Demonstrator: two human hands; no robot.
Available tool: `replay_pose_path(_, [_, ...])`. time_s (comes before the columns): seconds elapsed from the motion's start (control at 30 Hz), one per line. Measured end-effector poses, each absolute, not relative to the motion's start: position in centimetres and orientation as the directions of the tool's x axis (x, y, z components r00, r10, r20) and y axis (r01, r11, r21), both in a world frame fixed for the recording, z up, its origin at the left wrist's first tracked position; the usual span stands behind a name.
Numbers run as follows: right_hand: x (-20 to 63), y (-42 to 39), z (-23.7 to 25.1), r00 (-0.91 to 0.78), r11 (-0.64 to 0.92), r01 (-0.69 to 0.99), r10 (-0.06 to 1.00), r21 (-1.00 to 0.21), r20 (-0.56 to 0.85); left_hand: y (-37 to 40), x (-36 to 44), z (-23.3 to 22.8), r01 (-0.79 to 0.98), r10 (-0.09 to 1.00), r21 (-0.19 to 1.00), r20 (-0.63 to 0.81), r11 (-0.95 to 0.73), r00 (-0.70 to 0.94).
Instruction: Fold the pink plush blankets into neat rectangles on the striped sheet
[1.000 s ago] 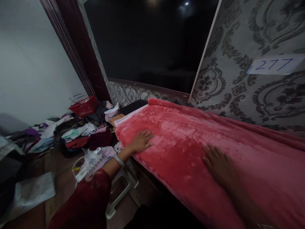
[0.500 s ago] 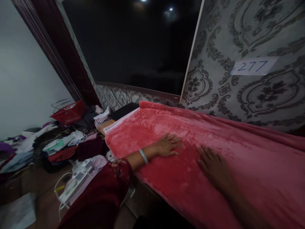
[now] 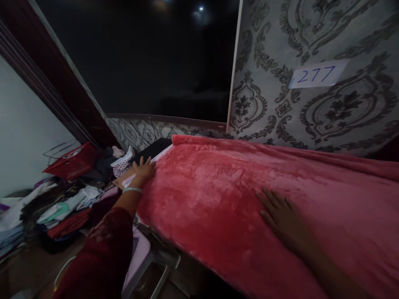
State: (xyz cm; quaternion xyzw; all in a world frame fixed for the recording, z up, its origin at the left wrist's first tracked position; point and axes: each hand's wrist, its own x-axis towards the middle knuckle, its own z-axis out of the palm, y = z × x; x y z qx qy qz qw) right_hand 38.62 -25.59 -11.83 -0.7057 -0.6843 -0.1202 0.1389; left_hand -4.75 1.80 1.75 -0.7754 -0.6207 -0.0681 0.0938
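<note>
Smoothing seems the current step: the left hand (image 3: 143, 172) is splayed at the left end of the plush red-pink blanket (image 3: 202, 207), the right hand (image 3: 282, 214) flat on top. The next stroke calls for level palms.

On the red plush blanket (image 3: 202, 199), the person's left grip (image 3: 143, 171) spreads at its white-trimmed left edge; the right grip (image 3: 280, 214) lies flat. Behind the blanket hangs a television (image 3: 140, 62); left of the blanket, clothes (image 3: 70, 224) lie heaped.
</note>
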Motion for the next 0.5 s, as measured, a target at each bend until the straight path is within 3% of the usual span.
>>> replay_pose_path(0.1, [38.7,-25.6,-12.0,0.04,-0.026,0.999,0.933,-0.042,0.357,1.3,0.8,1.3,0.95,0.917,-0.047,0.25,-0.308,0.31])
replay_pose_path(0.13, [38.7,-25.6,-12.1,0.04,-0.026,0.999,0.933,-0.043,0.358,0.7,3.3,0.8,0.89,0.864,-0.026,0.23,-0.455,0.448])
replay_pose_path(0.23, [38.7,-25.5,-12.2,0.04,-0.032,0.999,0.929,-0.026,0.369,-1.9,10.5,-1.9,0.492,0.502,0.113,0.088,-0.863,0.861])
replay_pose_path(0.3, [38.6,-25.5,-12.0,0.035,-0.033,0.999,0.93,-0.012,0.366,-2.8,12.9,-3.6,0.352,0.362,0.178,0.024,-0.919,0.932])
replay_pose_path(0.37, [38.5,-25.5,-11.6,0.034,-0.033,0.999,0.936,-0.01,0.35,-2.4,12.5,-4.5,0.452,0.458,0.155,0.003,-0.878,0.889])
replay_pose_path(0.47, [38.2,-25.5,-11.0,0.048,-0.042,0.999,0.947,-0.026,0.319,-0.1,8.3,-3.5,0.788,0.786,0.016,0.072,-0.616,0.614])
replay_pose_path(0.5, [38.1,-25.5,-10.8,0.054,-0.047,0.998,0.949,-0.031,0.311,0.6,6.4,-2.6,0.847,0.841,-0.006,0.114,-0.532,0.529])
